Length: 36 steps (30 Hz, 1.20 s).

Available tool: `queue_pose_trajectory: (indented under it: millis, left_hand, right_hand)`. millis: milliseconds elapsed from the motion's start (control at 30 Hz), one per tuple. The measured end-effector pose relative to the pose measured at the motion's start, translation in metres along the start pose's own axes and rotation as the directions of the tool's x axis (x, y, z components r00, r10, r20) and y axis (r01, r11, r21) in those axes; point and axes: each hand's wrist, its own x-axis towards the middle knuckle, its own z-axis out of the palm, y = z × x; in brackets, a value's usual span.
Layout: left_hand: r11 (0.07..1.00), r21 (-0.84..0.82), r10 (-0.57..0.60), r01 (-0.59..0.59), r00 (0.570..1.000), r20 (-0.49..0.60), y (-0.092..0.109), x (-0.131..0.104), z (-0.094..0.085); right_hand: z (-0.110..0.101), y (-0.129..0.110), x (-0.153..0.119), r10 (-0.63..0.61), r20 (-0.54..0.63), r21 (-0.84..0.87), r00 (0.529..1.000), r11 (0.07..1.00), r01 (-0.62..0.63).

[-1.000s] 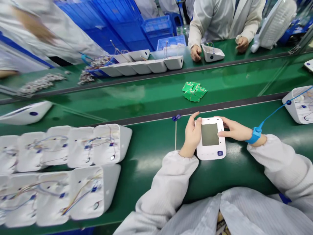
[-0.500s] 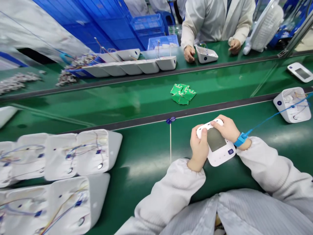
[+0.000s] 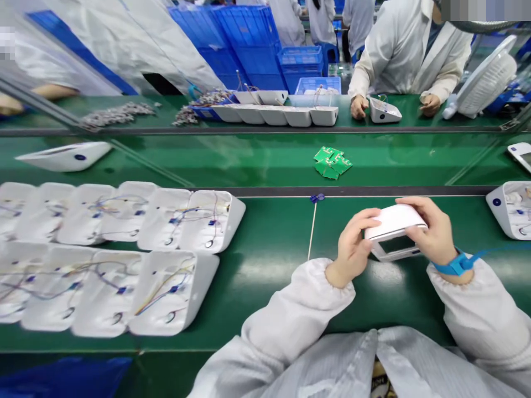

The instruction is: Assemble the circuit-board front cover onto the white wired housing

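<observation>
A white plastic device point(image 3: 394, 222) with a dark screen window is held up above the green table point(image 3: 265, 287), tilted so its smooth white side faces up and the window faces me. My left hand point(image 3: 354, 246) grips its left end, thumb near the lower edge and fingers on top. My right hand point(image 3: 433, 229) holds the right end, its thumb at the front edge beside the window. A blue strap point(image 3: 458, 264) with a cable is round my right wrist.
Two rows of open white housings point(image 3: 166, 293) with wires stand at the left. Green circuit boards point(image 3: 332, 162) lie on the middle strip, small blue parts point(image 3: 317, 198) at its near edge. Another open housing point(image 3: 514, 210) is at the right. A person's hands point(image 3: 359, 107) rest across the table.
The device has been tipped, so its screen face is now turned steeply toward me and mostly foreshortened. Both hands have shifted their hold on it. The camera view has turned left and levelled.
</observation>
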Motion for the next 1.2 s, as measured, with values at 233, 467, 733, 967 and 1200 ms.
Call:
queue_pose_trajectory:
  millis: [233, 467, 733, 967, 1200]
  left_hand:
    - [0.861, -0.285, -0.505, 0.420, 0.772, -0.387, -0.042, 0.035, -0.028]
    - [0.907, -0.114, -0.412, 0.405, 0.802, -0.432, -0.036, 0.045, -0.044]
    - [0.944, 0.221, 0.071, -0.243, 0.809, 0.584, 0.020, 0.040, -0.044]
    - [0.853, 0.429, -0.037, -0.297, 0.786, 0.617, 0.034, 0.037, -0.041]
    - [0.901, 0.347, 0.032, -0.261, 0.837, 0.547, 0.038, 0.038, -0.034]
  right_hand:
    - [-0.007, -0.004, -0.003, -0.449, 0.012, -0.228, 0.893, 0.869, 0.440]
    - [0.000, -0.007, -0.006, -0.449, 0.070, -0.263, 0.891, 0.853, 0.450]
    - [0.006, -0.019, -0.007, -0.300, 0.229, -0.228, 0.926, 0.908, 0.351]
    - [0.015, -0.031, -0.009, -0.311, 0.213, -0.191, 0.926, 0.916, 0.352]
    - [0.019, -0.031, -0.016, -0.385, 0.111, -0.138, 0.916, 0.907, 0.398]
